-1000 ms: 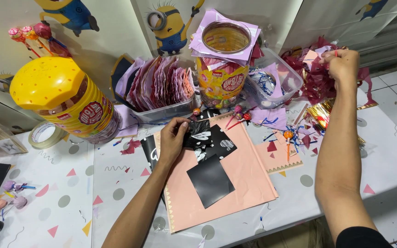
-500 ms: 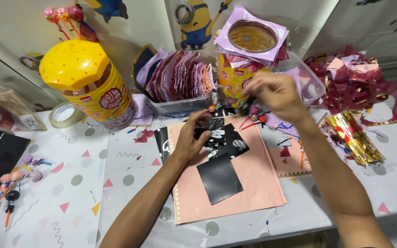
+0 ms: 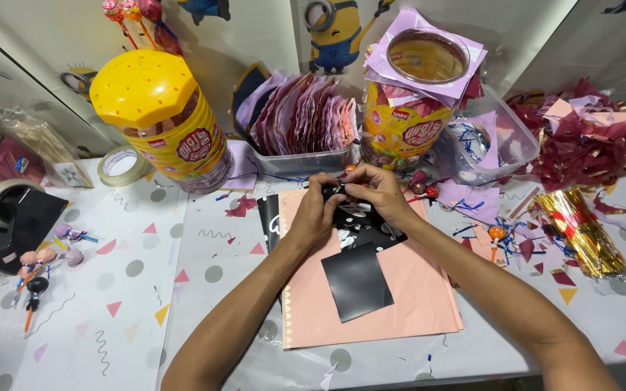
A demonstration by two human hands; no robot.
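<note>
**Black patterned wrapper sheet, held at table centre**

Head view. Both hands met over the upper edge of a stack of peach paper sheets (image 3: 385, 289) on the table cover (image 3: 110, 289). The left hand (image 3: 313, 217) and right hand (image 3: 378, 195) were closed together, fingertips pinching the top of a small black sheet with white print (image 3: 364, 224); what lay inside the pinch was too small to tell, though something round and orange showed just above the fingers. A plain black square (image 3: 356, 282) lay flat on the peach stack, just below the hands and apart from them.

Handling, as judged: the black sheet looked thin, light and limp, likely to crease or tear if pulled hard, and glossy enough to slip. Best taken by a corner or edge between fingertip and thumb, with the other hand steadying it.

Surroundings. A yellow-lidded jar (image 3: 164, 123) stood upper left, with a tape roll (image 3: 121, 165) beside it. A clear tub of pink wrappers (image 3: 302, 127) sat behind the hands. An open jar with a purple sheet (image 3: 414, 101) on top stood to its right. A gold foil bundle (image 3: 581, 232) lay at the right, near red scraps (image 3: 588, 145). A tape dispenser (image 3: 16, 217) sat at far left.
</note>
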